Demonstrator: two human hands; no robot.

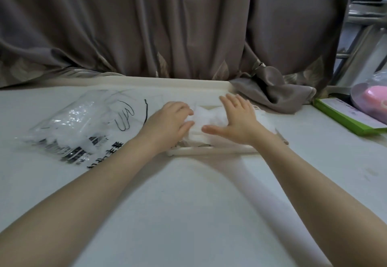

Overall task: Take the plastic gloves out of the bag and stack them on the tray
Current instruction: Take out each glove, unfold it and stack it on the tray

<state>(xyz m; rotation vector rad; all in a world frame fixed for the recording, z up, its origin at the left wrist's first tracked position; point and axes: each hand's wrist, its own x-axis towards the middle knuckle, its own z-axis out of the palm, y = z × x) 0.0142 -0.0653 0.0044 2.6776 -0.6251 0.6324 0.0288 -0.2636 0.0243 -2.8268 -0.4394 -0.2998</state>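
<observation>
glossy clear plastic bag point(69, 124) with black print, thin translucent white plastic gloves point(209, 120), crinkled, matt cream plastic tray point(209, 152), smooth matt white table point(188, 204), grey-brown cloth curtain point(167, 26), slight sheen

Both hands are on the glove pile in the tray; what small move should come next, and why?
Probably press the pile flat: the right hand lies open on the gloves, which look puffed above the tray rim, and the left hand curls at their edge.
</observation>
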